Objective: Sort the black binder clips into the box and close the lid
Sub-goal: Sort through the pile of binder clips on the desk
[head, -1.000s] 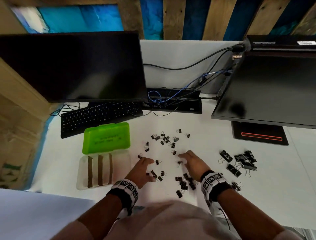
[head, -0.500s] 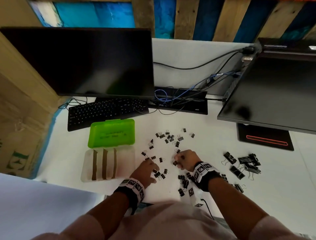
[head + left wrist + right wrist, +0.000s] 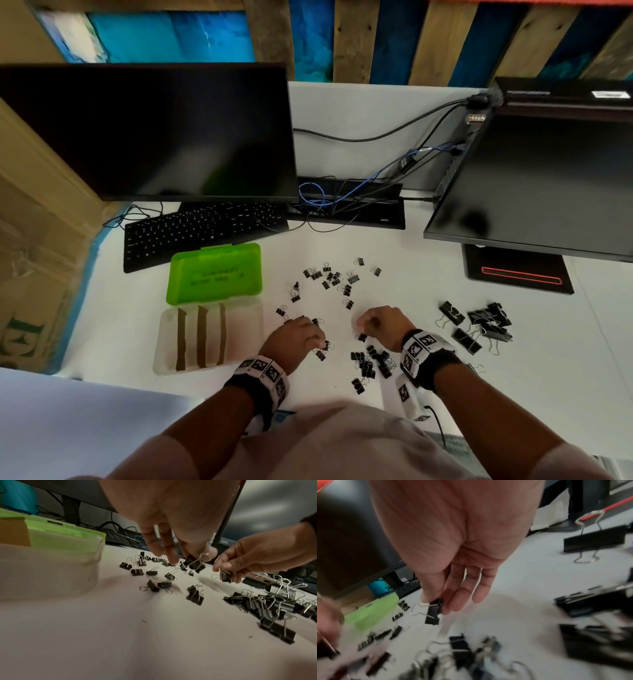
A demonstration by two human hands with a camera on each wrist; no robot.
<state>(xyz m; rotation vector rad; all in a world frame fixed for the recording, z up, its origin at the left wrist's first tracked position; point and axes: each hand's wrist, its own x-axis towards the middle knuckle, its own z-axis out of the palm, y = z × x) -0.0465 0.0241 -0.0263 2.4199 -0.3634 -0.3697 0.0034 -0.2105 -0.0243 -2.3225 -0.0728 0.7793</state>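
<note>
Both hands had drawn closer together since a second earlier, when the right hand lay flat with fingers spread; it was now curled over a clip, while the box and the clip piles lay as before

From the head view, the left hand (image 3: 297, 337) rested knuckles-up among small binder clips (image 3: 330, 275) scattered just ahead of it, and the right hand (image 3: 380, 322) hovered beside it with fingers bent. The box (image 3: 161, 337) sat open just left of the left hand, its green lid (image 3: 215, 272) folded back on the far side, brown dividers (image 3: 201, 337) standing in the clear tray. A cluster of clips (image 3: 371, 363) lay between the two wrists, and larger clips (image 3: 479, 325) were heaped well to the right of the right hand, all on the white table (image 3: 342, 240)

From the left wrist view, the left hand (image 3: 175, 524) reached down, fingers long and loosely parted, thumb and forefinger pinching a black clip (image 3: 196, 564) clear of the table. Opposite, the right hand (image 3: 254, 558) pinched another clip (image 3: 225, 576)

From the right wrist view, blurred toward the edges, the right hand (image 3: 453, 547) held a small clip (image 3: 434, 612) between thumb and forefinger, its wire handle sticking out to the left, the other fingers relaxed
</note>
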